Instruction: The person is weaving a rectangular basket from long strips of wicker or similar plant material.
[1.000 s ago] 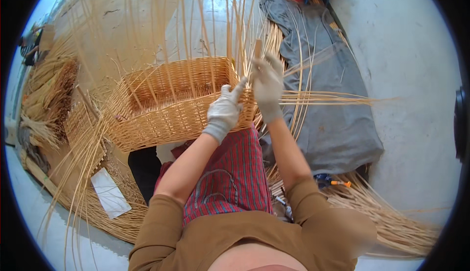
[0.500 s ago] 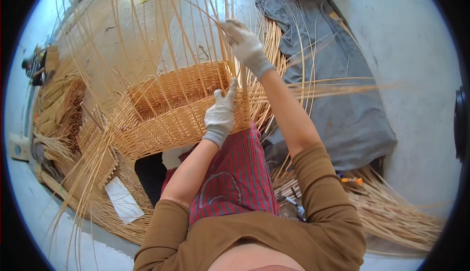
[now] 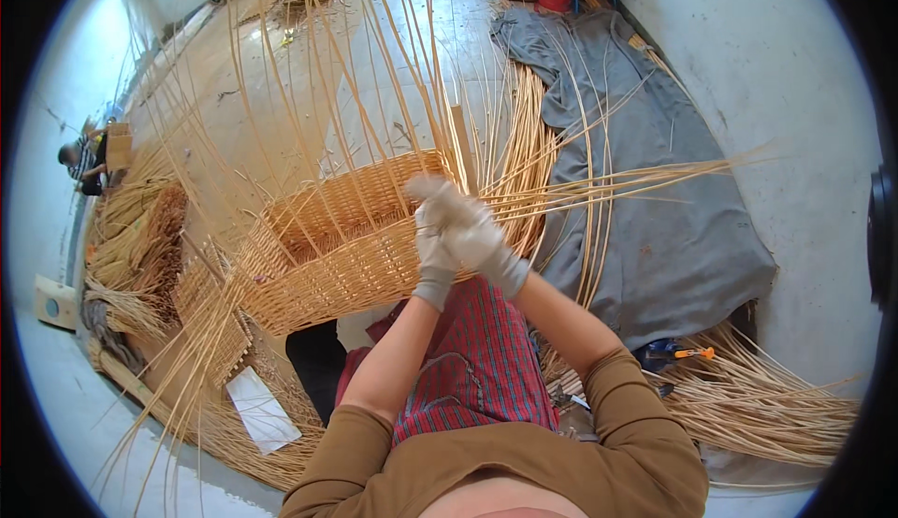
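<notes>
Lapped white-gloved right hand (image 3: 479,240) over left hand (image 3: 433,252), probably bracing near-right corner of golden rectangular wicker basket (image 3: 346,280); couldn't tell finger grip!

1 wicker basket (image 3: 327,284), golden tan, rectangular, open top, mid-view, right end higher than left. Walls woven tight; tall bare stakes (image 3: 404,27) rise above the rim. Loose strands (image 3: 645,178) fan right, more trail down-left.

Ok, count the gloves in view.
2: one on the left hand, by the wicker basket; one on the right hand, overlapping the left. Any on the distant person are too small to make out.
</notes>
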`<state>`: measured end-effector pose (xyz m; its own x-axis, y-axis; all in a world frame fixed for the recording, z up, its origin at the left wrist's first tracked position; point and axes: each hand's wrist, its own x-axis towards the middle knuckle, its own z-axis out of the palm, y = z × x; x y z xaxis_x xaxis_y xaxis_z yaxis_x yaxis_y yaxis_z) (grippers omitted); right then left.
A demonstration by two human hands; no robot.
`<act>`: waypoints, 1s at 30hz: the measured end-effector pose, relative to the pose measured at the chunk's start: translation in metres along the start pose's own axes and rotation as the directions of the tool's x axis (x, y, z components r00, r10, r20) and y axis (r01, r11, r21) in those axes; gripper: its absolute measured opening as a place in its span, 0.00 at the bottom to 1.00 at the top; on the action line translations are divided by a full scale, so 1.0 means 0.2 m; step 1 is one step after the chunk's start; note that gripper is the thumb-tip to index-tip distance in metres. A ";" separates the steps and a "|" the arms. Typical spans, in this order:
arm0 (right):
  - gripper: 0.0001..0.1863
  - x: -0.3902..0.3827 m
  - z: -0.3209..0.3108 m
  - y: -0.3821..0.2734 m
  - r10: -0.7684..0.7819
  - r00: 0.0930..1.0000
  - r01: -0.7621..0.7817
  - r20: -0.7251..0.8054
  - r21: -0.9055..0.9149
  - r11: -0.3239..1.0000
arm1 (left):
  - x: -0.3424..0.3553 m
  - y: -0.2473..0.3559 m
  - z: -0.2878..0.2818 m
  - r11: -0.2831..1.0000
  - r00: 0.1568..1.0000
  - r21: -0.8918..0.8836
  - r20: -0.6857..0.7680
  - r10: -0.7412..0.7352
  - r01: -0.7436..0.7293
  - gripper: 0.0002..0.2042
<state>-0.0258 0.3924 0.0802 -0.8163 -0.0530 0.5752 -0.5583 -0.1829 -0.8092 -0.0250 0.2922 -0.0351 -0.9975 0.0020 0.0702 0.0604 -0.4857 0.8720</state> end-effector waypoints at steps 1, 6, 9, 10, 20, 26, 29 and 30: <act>0.20 0.02 -0.03 0.03 0.068 0.994 -0.081 -0.091 -0.148 0.986 | -0.02 0.03 -0.05 0.993 0.999 0.122 0.039 -0.008 0.003 0.20; 0.29 0.07 -0.33 0.14 0.626 0.780 -0.257 0.004 -0.909 0.327 | -0.02 0.31 -0.21 0.999 0.981 -0.033 -0.188 -0.039 0.034 0.15; 0.24 0.03 -0.24 0.22 0.545 0.811 -0.347 -0.214 -0.925 0.153 | 0.22 0.45 -0.08 0.981 0.978 0.167 -0.165 0.129 -0.101 0.12; 0.25 0.02 -0.20 0.24 0.470 0.848 -0.327 -0.246 -0.940 0.097 | 0.34 0.46 0.02 0.967 0.988 0.209 -0.028 0.151 -0.142 0.16; 0.23 -0.01 -0.26 0.35 0.265 0.928 -0.290 -0.263 -0.954 0.069 | -0.16 0.36 -0.16 0.447 0.855 0.731 0.398 0.334 -0.515 0.16; 0.27 -0.03 -0.18 0.33 0.110 0.954 -0.286 -0.279 -0.957 0.055 | -0.84 0.37 -0.77 -0.439 0.950 0.898 -0.167 -0.263 0.037 0.52; 0.26 -0.04 -0.13 0.31 0.110 0.943 -0.317 -0.313 -0.948 0.016 | -0.83 0.31 -0.87 -0.295 0.917 0.947 -0.224 -0.330 0.126 0.56; 0.26 -0.04 -0.11 0.31 0.121 0.934 -0.336 -0.337 -0.941 -0.034 | -0.81 0.29 -0.89 -0.239 0.888 0.953 -0.267 -0.376 0.185 0.56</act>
<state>-0.0564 0.4039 0.0228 -0.8794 0.2594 0.3991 0.1532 0.9481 -0.2786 0.1331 0.1079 -0.0819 -0.9176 -0.0487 -0.3945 -0.1649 0.9497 0.2662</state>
